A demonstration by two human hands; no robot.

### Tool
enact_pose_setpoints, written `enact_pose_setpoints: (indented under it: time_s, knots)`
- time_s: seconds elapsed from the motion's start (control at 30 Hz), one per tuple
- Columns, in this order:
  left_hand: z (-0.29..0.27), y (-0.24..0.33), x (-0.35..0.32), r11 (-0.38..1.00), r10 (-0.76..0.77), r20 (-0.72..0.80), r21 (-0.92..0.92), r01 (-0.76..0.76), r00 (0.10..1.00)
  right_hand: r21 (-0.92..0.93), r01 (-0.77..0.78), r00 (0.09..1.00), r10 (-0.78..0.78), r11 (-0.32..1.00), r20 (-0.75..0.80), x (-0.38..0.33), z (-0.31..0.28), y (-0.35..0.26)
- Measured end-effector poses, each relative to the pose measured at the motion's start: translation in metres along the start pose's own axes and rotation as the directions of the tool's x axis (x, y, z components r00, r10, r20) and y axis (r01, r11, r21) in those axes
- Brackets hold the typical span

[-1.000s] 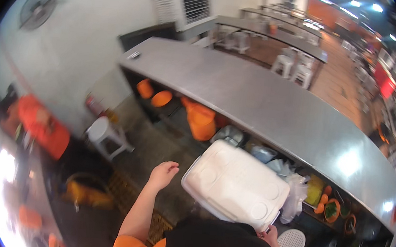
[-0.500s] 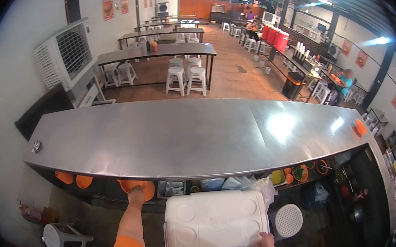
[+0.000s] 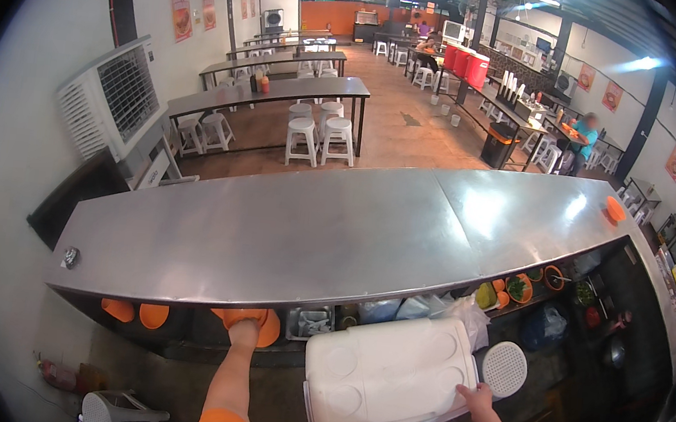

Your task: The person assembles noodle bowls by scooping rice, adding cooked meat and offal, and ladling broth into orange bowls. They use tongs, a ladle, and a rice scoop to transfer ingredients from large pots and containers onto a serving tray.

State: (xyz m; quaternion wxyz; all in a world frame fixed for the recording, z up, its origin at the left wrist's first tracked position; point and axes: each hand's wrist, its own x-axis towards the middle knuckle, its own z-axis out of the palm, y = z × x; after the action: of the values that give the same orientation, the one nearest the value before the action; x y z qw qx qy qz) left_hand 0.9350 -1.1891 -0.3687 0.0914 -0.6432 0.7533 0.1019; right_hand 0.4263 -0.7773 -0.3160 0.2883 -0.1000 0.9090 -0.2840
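Note:
My left hand [image 3: 244, 332] reaches under the near edge of the steel counter, among orange plastic bowls [image 3: 269, 330]. Its fingers are hidden by the counter edge and the bowls, so whether it grips one does not show. At the right edge of a white cooler lid [image 3: 387, 373], my right hand [image 3: 478, 397] is closed on the rim, fingertips on the top face. The lid has round recesses and sits in front of the counter, a little tilted in view.
The steel counter [image 3: 270, 233] spans the view. Below it are more orange bowls [image 3: 153, 316], a metal tray [image 3: 310, 322], plastic bags [image 3: 471, 320] and food containers [image 3: 518, 288]. White stools [image 3: 505, 369] stand right and lower left. Beyond are dining tables [image 3: 277, 89] and a seated person [image 3: 584, 140].
The view has shifted slightly, and the cooler lid appears farther right. My right hand now rests farther up on the lid's edge. My left hand remains among the orange bowls.

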Motion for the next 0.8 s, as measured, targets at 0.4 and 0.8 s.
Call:
enact_pose_setpoints:
  time_s: [0.4, 0.8]
  knots:
    - [0.032, 0.077, -0.214, -0.541, -0.491, 0.181, -0.830, -0.135, 0.852, 0.006, 0.034, 0.999, -0.034, 0.999, -0.009, 0.035, 0.008, 0.020]
    - [0.061, 0.148, -0.252, -0.465, -0.509, 0.062, -0.859, -0.214, 0.859, 0.303, -0.232, 0.946, 0.142, 0.924, 0.291, 0.039, -0.011, 0.006]
